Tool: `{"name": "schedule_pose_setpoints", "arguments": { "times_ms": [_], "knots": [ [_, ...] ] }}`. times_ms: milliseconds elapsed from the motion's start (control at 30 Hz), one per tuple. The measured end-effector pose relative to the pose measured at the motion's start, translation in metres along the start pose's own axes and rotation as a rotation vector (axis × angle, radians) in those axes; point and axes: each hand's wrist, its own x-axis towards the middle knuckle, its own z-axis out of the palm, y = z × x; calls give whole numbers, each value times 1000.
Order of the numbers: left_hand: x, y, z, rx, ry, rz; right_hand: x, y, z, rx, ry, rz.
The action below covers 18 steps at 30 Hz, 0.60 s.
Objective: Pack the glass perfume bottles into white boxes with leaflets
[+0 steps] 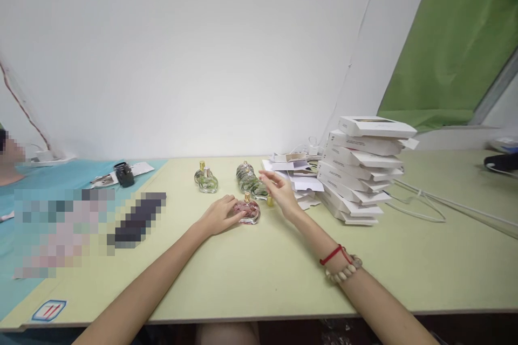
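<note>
The left hand point(220, 216) clasps a pink bottle point(251, 212) on the table point(251, 275), thumb in front. The right hand point(283, 196), apart from the left, is just right of that bottle, fingers bent; whether it holds anything I cannot tell. White boxes point(356, 175) stand stacked to its right. Green bottles point(245, 177) cluster just beyond both hands.

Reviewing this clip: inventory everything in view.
Perfume bottle: 1, pink, centre
Paired bottles: 2, green, farther left
Bottle cluster: several, green, behind pink bottle
Stacked boxes: several, white, right
Loose cartons: several, white, beside stack
Cable: count unclear, white, right
Unclear item: 1, black, right edge
Jar: 1, black, left
Sheet: 1, blue, left
Covering: 1, green, upper right
Tabletop: 1, pale yellow, centre
Sticker: 1, white, near-left corner
Another person: 1, left edge
Bracelets: 2, red and beige, right wrist
Left hand: 1, on pink bottle
Right hand: 1, by bottle cluster
</note>
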Motion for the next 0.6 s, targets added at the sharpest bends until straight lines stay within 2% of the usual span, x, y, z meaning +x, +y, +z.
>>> {"name": "schedule_pose_setpoints", "arguments": {
  "times_ms": [100, 167, 233, 333, 467, 600],
  "knots": [
    [0, 0, 0, -1, 4, 7, 5, 6, -12, -273, 180, -88],
    [1, 0, 1, 0, 9, 6, 4, 7, -17, -533, 214, -145],
    [1, 0, 1, 4, 15, 7, 1, 6, -20, -756, 187, -159],
    [0, 1, 1, 1, 25, 13, -2, 5, -20, -962, 114, -84],
    [-1, -2, 4, -41, 102, 14, -1, 7, -19, -1120, 47, 10],
    [-2, -8, 10, -37, 233, 72, -2, 10, -17, -1169, -24, 20]
  ]
}}
